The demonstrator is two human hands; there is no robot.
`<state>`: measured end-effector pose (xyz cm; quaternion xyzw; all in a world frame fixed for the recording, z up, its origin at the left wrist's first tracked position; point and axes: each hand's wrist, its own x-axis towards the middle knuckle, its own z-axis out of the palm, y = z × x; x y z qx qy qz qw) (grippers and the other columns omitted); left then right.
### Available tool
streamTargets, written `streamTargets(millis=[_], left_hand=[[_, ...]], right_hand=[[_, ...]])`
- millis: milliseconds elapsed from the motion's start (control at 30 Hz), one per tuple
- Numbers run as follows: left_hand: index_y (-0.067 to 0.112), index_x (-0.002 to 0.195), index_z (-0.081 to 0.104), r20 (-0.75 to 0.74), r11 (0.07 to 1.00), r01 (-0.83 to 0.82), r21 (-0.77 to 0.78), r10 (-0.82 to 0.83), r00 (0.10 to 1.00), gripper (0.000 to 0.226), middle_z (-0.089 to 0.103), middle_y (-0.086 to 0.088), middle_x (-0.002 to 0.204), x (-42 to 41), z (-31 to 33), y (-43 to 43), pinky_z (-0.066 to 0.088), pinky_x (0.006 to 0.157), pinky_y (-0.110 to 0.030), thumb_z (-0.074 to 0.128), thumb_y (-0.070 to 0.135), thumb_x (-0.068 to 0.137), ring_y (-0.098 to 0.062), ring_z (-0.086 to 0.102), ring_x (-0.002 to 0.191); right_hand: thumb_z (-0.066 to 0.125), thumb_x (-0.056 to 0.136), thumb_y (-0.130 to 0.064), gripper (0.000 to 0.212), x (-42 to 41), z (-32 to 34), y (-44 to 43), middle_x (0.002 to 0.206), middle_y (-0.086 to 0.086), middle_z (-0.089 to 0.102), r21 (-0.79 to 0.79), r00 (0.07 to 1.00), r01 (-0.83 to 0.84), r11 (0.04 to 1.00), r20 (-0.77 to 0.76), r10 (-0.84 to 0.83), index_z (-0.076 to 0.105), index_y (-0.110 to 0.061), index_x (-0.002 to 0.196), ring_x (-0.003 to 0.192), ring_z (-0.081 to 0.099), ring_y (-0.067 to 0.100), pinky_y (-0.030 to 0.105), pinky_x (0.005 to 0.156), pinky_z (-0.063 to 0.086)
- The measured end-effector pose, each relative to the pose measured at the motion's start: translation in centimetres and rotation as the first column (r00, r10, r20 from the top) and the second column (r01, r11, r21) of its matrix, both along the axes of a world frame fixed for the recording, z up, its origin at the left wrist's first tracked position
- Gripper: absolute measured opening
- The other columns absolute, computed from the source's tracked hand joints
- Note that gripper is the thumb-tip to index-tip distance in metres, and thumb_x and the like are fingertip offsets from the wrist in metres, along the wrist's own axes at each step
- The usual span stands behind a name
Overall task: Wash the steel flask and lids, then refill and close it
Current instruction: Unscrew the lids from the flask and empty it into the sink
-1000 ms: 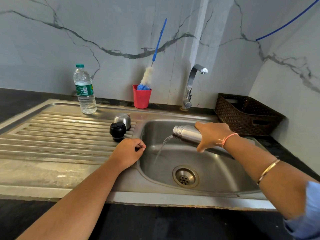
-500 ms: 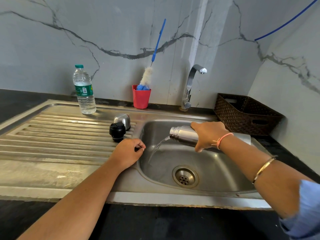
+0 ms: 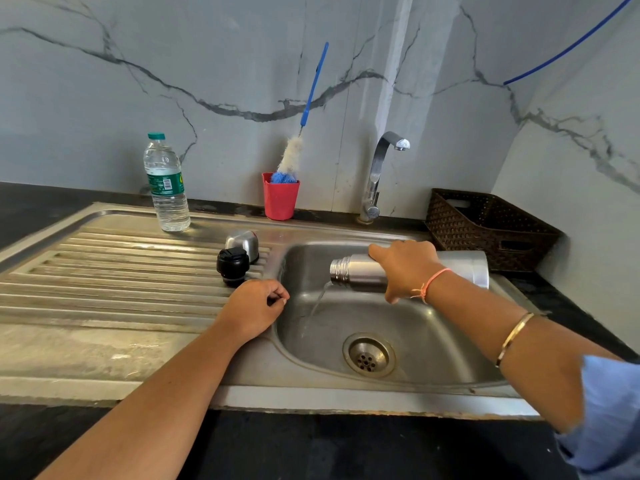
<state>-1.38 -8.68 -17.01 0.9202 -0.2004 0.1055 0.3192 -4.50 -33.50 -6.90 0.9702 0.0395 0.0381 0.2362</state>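
With only the right hand [image 3: 405, 268] gripping it, the pouring steel flask [image 3: 356, 273] could slip into the sink [image 3: 433, 341]; the left hand [image 3: 252, 306] rests curled, seemingly empty.

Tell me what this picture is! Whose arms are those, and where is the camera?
Those are a person's two arms. The camera sits on their head and looks down, so you see what they see. The right hand holds a steel flask tipped sideways over the sink, and water pours out of its mouth. The left hand rests curled on the sink's edge, holding nothing. On the ribbed draining board sit the flask's two lids, a black lid and a steel lid. A water bottle stands farther back. By the wall are a tap, a red cup with a brush in it, and a brown basket.
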Motion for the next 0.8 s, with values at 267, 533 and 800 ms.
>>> streamTargets(millis=[267, 533, 800], left_hand=[[0.016, 0.097, 0.071, -0.003, 1.000, 0.006, -0.007, -0.006, 1.000, 0.014, 0.069, 0.006, 0.090, 0.0, 0.0, 0.0, 0.035, 0.064, -0.001, 0.062, 0.012, 0.088, 0.001, 0.055, 0.077], [0.018, 0.096, 0.071, -0.006, 1.000, 0.003, -0.006, -0.003, 1.000, 0.014, 0.066, 0.011, 0.085, 0.1, -0.1, 0.0, 0.035, 0.062, -0.001, 0.062, 0.013, 0.088, 0.003, 0.055, 0.073], [0.019, 0.097, 0.071, -0.010, 1.000, -0.004, 0.005, 0.004, 1.000, 0.014, 0.068, 0.008, 0.090, 0.2, -0.2, 0.0, 0.034, 0.064, -0.001, 0.061, 0.014, 0.088, 0.000, 0.057, 0.079]], right_hand=[[0.059, 0.089, -0.032, 0.050, 0.7, -0.4, 0.8, 0.121, 0.012, 0.052, -0.240, 0.985, -0.109, 0.965, 0.101, 0.137, 0.035, -0.027, 0.133, 0.108, 0.052, 0.032, 0.041, 0.087, 0.037], [0.074, 0.073, -0.024, 0.049, 0.8, 0.3, 1.5, 0.095, 0.007, 0.063, -0.442, 0.946, -0.223, 0.869, 0.119, 0.303, 0.051, -0.029, 0.116, 0.084, 0.061, 0.027, 0.039, 0.080, 0.043], [0.052, 0.090, -0.019, 0.046, 0.5, 3.1, 2.3, 0.126, 0.012, 0.050, -0.325, 0.939, -0.082, 0.942, 0.291, 0.182, 0.034, -0.022, 0.132, 0.112, 0.050, 0.033, 0.044, 0.094, 0.034]])
